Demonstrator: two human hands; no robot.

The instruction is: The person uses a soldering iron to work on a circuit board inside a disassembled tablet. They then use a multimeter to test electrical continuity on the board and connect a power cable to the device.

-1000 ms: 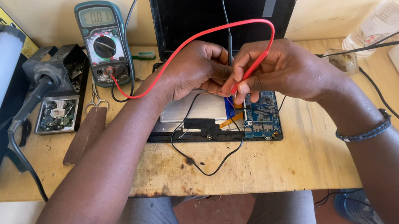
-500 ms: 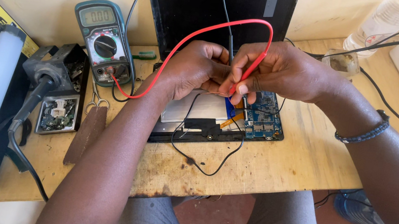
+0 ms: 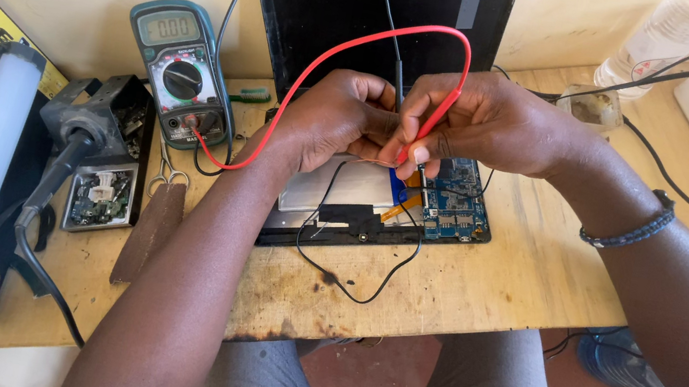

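On the wooden bench (image 3: 527,282) sits an opened tablet (image 3: 379,209), back cover off, blue circuit board (image 3: 453,211) and pale battery pack showing. Both hands are bunched right above it. Right hand (image 3: 480,123) has its fingers pinched shut around the red probe (image 3: 423,137), tip angled down at the board's left edge. Left hand (image 3: 334,121) is curled closed too, and the black lead (image 3: 391,36) runs into it, so I'd guess it's gripping the black probe, but the tip itself is buried behind the fingers.

Progress-wise: looks like mid-testing to me. Tablet's already open, both leads are plugged into the green multimeter (image 3: 180,70) standing by the wall, dial is turned off its top position, and the probes are at the board. Nothing's been closed back up, and the detached screen (image 3: 340,4) leans against the wall.

Hard to make out: exactly which pads the tips touch, since the fingers cover them. Meter display is too small to trust. A soldering iron stand (image 3: 91,130) and a loose small board sit off left, partly cropped gear beyond them.
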